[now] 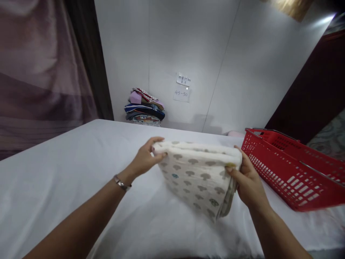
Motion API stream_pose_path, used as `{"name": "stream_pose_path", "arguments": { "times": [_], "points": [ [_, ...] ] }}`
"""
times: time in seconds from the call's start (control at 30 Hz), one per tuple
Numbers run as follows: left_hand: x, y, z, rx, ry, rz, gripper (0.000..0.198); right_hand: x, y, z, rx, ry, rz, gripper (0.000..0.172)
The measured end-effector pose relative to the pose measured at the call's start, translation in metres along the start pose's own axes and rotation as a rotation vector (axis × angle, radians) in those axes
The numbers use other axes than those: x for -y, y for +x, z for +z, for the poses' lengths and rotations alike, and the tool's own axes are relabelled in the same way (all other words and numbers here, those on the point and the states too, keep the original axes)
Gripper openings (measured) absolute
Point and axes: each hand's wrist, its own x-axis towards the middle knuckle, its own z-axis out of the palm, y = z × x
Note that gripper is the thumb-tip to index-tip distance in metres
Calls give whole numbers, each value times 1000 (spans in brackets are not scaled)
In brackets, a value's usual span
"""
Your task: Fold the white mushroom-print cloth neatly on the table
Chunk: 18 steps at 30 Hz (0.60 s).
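Note:
A folded white cloth [192, 176] printed with grey mushroom-like shapes hangs between my two hands, over the white-covered table. My left hand [149, 153] pinches its upper left corner, thumb in front and fingers behind. At the upper right corner, my right hand [246, 176] grips the cloth the same way, the thumb pressed on its front. Several folded layers show along the top edge and the right side. The lower part hangs down near the table, and I cannot tell whether it touches.
A red plastic basket [285, 169] with metal handles stands on the white-covered table [67, 172] at the right. Folded clothes [145, 108] are stacked by the back wall. Paper notes [182, 93] are stuck on the wall. A pinkish curtain [40, 72] hangs at the left.

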Motion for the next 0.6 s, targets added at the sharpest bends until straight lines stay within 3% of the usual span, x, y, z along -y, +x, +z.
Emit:
{"name": "stream_pose_path", "arguments": {
  "times": [0.07, 0.13, 0.23, 0.33, 0.43, 0.6],
  "points": [
    [-13, 15, -13, -52, -177, -80, 62, 0, 16, 4, 68, 183, 135, 69],
    [-8, 28, -16, -29, -281, -233, 65, -17, 31, 14, 139, 277, 274, 69],
    [31, 33, -1, 63, -299, -566, 55, -67, 53, 34, 136, 251, 465, 70],
    [82, 23, 25, 77, -243, -827, 43, -121, 66, 54, 73, -39, 679, 75],
    [117, 9, 44, 34, -139, -915, 42, -154, 69, 66, 81, -139, 716, 78],
    [137, 4, 50, 24, 72, -829, 48, -168, 64, 67, 146, -168, 624, 87]
  ]
}}
